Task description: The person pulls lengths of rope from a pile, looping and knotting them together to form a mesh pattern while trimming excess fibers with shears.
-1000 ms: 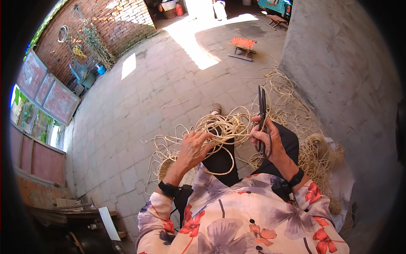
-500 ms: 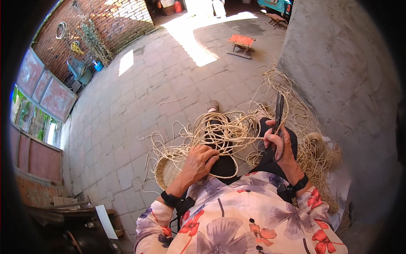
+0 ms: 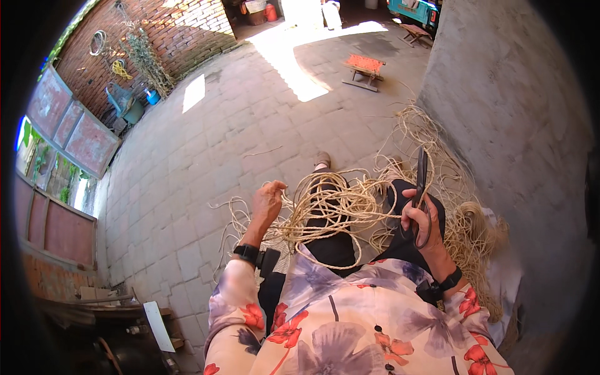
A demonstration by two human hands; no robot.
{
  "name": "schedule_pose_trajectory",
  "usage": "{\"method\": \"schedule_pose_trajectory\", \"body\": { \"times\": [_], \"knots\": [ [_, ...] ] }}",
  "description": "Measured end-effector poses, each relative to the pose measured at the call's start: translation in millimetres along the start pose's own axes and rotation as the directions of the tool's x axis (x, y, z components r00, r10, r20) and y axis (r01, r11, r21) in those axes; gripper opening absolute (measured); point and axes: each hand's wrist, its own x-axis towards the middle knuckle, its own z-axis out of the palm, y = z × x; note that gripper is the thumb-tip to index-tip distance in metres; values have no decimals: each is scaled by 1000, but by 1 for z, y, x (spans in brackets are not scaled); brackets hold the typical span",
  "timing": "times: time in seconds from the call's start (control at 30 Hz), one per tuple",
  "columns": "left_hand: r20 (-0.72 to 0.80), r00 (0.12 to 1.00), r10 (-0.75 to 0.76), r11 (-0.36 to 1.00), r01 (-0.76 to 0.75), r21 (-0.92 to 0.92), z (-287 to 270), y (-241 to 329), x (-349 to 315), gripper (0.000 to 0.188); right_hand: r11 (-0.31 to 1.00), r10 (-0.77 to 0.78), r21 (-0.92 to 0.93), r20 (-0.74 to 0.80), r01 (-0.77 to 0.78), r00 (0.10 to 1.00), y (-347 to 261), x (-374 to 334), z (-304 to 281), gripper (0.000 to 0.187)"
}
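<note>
A loose bundle of pale braided straw cord (image 3: pixel 331 203) lies across my dark-trousered lap. At its left end my left hand (image 3: pixel 267 205) is raised, its fingers curled together where a strand of the cord meets them; the fingertips are partly hidden. My right hand (image 3: pixel 426 228) is closed round the handles of black scissors (image 3: pixel 422 178), whose blades point away from me. A strand from the bundle reaches the fingers of that hand. Below my left forearm, the woven straw piece (image 3: pixel 282 257) shows only in part.
A large heap of cord (image 3: pixel 469 234) lies at my right, by a grey wall (image 3: pixel 512 100). Loose strands trail over the paving. Ahead stands a folding stool (image 3: pixel 364 64) with an orange seat. Dark machinery with a white strip (image 3: pixel 159 326) is at the lower left.
My left hand has lifted off the cord near my lap and moved forward and left, to the bundle's left end. My right hand still holds the scissors. The view has shifted slightly.
</note>
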Motion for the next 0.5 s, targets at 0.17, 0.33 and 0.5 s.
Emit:
{"method": "schedule_pose_trajectory", "body": {
  "times": [0.17, 0.33, 0.5],
  "knots": [
    [533, 816, -222, 727, 503, -468, 32, -32, 1, 15, 999, -3, -34, -12, 2, 1000, 0, -3, -1, 32],
    [689, 706, -160, 500, 660, -560, 21, -2, -11, 14, 998, 29, -45, -44, -31, 999, 2, -2, -9, 31],
    [638, 759, -130, 514, 602, -611, 15, 1, -20, 20, 998, 53, -43, -60, -56, 997, 4, -2, -10, 31]
  ]
}}
